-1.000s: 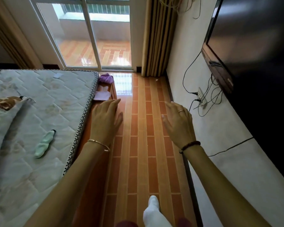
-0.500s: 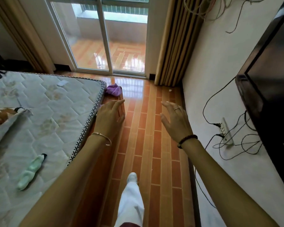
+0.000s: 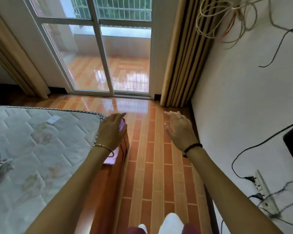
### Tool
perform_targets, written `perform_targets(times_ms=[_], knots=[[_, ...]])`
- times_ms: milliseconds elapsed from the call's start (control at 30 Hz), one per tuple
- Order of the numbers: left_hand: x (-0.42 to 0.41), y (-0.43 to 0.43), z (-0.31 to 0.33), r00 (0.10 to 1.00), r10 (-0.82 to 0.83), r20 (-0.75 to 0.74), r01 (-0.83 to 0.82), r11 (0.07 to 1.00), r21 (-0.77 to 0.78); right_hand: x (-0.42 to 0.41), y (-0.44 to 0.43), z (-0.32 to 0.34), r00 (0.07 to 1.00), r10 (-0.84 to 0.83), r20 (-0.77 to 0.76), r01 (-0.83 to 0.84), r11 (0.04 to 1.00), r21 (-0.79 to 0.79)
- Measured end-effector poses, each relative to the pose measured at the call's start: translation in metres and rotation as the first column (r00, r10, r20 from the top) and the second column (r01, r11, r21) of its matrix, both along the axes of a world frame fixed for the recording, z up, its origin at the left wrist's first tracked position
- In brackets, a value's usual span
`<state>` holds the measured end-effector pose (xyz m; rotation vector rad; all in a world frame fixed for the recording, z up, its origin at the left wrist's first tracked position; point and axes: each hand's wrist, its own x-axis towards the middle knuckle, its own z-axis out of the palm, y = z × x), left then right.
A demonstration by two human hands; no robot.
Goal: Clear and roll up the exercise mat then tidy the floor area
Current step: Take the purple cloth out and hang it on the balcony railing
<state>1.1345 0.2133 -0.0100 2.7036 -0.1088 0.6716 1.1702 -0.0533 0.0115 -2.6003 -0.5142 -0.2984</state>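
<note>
No exercise mat shows in the head view. My left hand (image 3: 112, 130) is held out over the corner of the wooden bed frame (image 3: 108, 179), fingers relaxed, holding nothing. It partly covers a purple cloth (image 3: 122, 124) lying on the frame's end. A pale pink flat item (image 3: 110, 160) shows just under my left wrist on the frame. My right hand (image 3: 179, 129) hovers over the orange tiled floor (image 3: 147, 157), fingers spread and empty, a ring on one finger.
A bare quilted mattress (image 3: 37, 149) fills the left. Glass sliding doors (image 3: 101, 53) and a striped curtain (image 3: 181, 61) stand ahead. Along the white wall on the right hang cables (image 3: 243, 149) and a power strip (image 3: 264, 191). My socked feet (image 3: 171, 223) show at the bottom.
The view has moved forward along the floor strip toward the glass doors. Both hands stay stretched out and empty; my left hand now reaches the purple cloth at the bed frame's end.
</note>
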Motion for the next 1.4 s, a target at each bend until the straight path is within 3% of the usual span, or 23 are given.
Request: perform_targets(times_ms=[333, 700, 933, 1100, 1400], knots=[[0.146, 0.017, -0.016, 0.991, 0.126, -0.048, -0.126, 0.992, 0.005, 0.176, 0.028, -0.012, 0.996, 0.083, 0.015, -0.083, 0.996, -0.011], [0.245, 0.031, -0.045, 0.915, 0.380, -0.132, -0.389, 0.920, -0.044, 0.342, 0.076, -0.028, 0.935, 0.347, -0.073, -0.353, 0.928, -0.118], [0.278, 0.078, -0.081, 0.816, 0.538, -0.209, -0.556, 0.831, -0.031, 0.410, 0.157, -0.063, 0.835, 0.521, -0.175, -0.546, 0.824, -0.154], [0.309, 0.113, -0.121, 0.720, 0.603, -0.343, -0.648, 0.761, -0.020, 0.452, 0.220, -0.084, 0.750, 0.630, -0.201, -0.660, 0.730, -0.176], [0.342, 0.135, -0.183, 0.590, 0.668, -0.452, -0.741, 0.671, 0.025, 0.519, 0.289, -0.128, 0.643, 0.709, -0.291, -0.764, 0.617, -0.187]])
